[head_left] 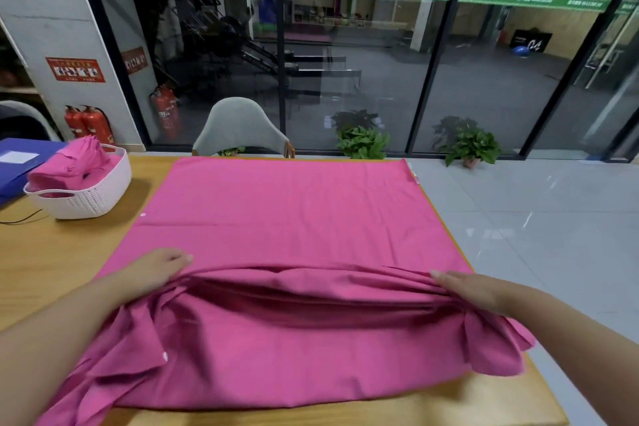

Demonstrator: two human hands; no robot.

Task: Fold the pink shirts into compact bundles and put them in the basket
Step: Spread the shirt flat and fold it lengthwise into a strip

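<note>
Nearest the camera, at six o'clock, the bottom part of the pink shirt (pixel 276 218) lies bunched on the wooden table (pixel 52 263), its loose corners spilling toward seven and five o'clock. Across this bunch runs a raised fold, a long ridge stretching from nine to three o'clock, side to side in front of the person. The left hand (pixel 152 270) sits on the ridge's nine o'clock end and the right hand (pixel 473 290) on its three o'clock end, each with fingers laid fairly straight over gathered cloth and pointing toward twelve. Whether either thumb is tucked under to make a true grip I cannot tell; from above, both look like flat, pressing hands and not closed ones.

Beyond the hands, toward twelve o'clock, the rest of the shirt lies spread flat and smooth up to the table's far edge. So the unfolded cloth lies straight ahead of both hands, at right angles to the ridge, and I judge the coming move to be a push or roll forward with both ends kept level.

Farther off at ten o'clock stands the white basket (pixel 100 197), already holding pink bundles (pixel 69 166). It is well apart from the shirt, and the left hand is the nearer one.
</note>
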